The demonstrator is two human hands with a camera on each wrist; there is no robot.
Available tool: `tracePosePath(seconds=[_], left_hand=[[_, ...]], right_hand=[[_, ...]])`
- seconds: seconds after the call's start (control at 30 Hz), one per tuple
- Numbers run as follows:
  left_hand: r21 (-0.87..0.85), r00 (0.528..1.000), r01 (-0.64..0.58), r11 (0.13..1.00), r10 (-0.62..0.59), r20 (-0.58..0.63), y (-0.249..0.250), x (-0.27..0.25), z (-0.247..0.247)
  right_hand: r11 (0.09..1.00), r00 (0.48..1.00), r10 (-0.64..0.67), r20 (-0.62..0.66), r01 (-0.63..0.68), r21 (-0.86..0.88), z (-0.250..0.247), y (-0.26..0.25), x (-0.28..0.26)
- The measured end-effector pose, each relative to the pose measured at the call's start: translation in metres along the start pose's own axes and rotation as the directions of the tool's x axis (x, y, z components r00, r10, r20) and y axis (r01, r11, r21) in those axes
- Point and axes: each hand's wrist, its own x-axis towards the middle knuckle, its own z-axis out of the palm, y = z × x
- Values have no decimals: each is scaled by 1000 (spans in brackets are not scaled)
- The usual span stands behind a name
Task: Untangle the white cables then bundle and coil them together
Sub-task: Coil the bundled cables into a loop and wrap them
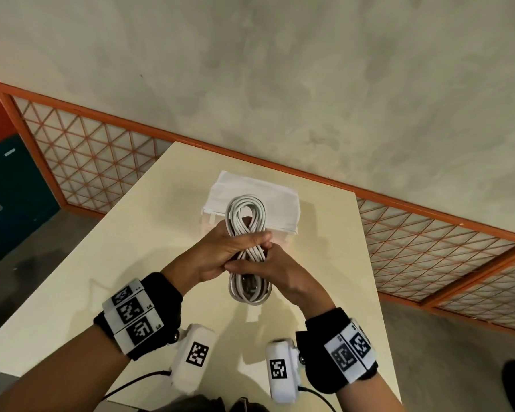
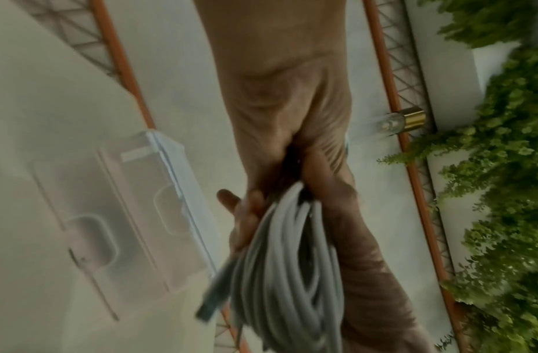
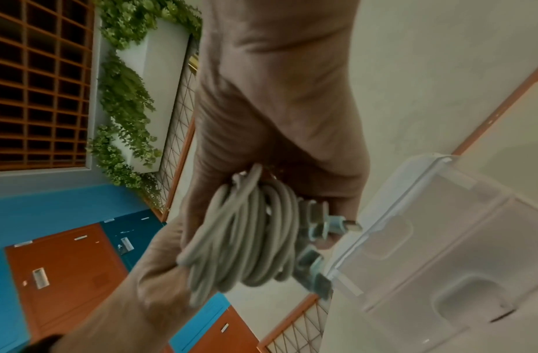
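The white cables (image 1: 244, 212) are gathered into one long coil held upright above the cream table (image 1: 131, 263). My left hand (image 1: 232, 251) grips the coil round its middle, fingers wrapped over the strands. My right hand (image 1: 265, 266) holds the same waist from the right side, thumb across the front. Loops stick out above and below the hands. In the left wrist view the coil (image 2: 285, 274) hangs below curled fingers. In the right wrist view the coil (image 3: 249, 229) shows several plug ends (image 3: 318, 229) at its side.
A clear plastic box with a white lid (image 1: 253, 200) stands on the table just behind the hands, also visible as box (image 2: 125, 215) and box (image 3: 442, 238). An orange lattice railing (image 1: 101, 150) runs behind the table. Table edges lie left and right.
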Motion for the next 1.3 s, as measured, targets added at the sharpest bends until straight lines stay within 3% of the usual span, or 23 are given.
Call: tracePosePath(seconds=[0.2,0.4,0.53,0.67,0.77,0.93,1.1,1.2,1.3], left_hand=[[117,998,-61,991,62,0,6,5,-6],[101,1000,-17,995,17,-1,2,4,-7],[-60,996,85,995,-86,-9,-3,4,-7],[-398,1000,15,917,-22,-12,-3,8,-14],[-458,995,-51,888,5,-102,1,10,-14],[-435,945,-33,900,-114,-307,4,20,-5],[-410,862,18,912,-222,-455,-6,31,-4],[-464,856,87,882,-305,-418,-13,32,-8],[-525,902,183,831,-354,-246,-13,28,-13]], right_hand=[[989,998,-5,-57,-3,-151,3,-4,4],[999,999,32,0,-32,-29,12,1,4],[997,996,20,-82,-25,-68,18,2,5],[990,993,65,-100,-77,-119,18,5,9],[982,993,96,-69,-105,-154,15,8,11],[960,997,51,-65,-67,-270,16,10,13],[826,988,-78,-135,-11,-564,20,21,16],[781,992,-55,-111,-26,-624,16,27,19],[863,996,84,-27,-86,-497,6,26,20]])
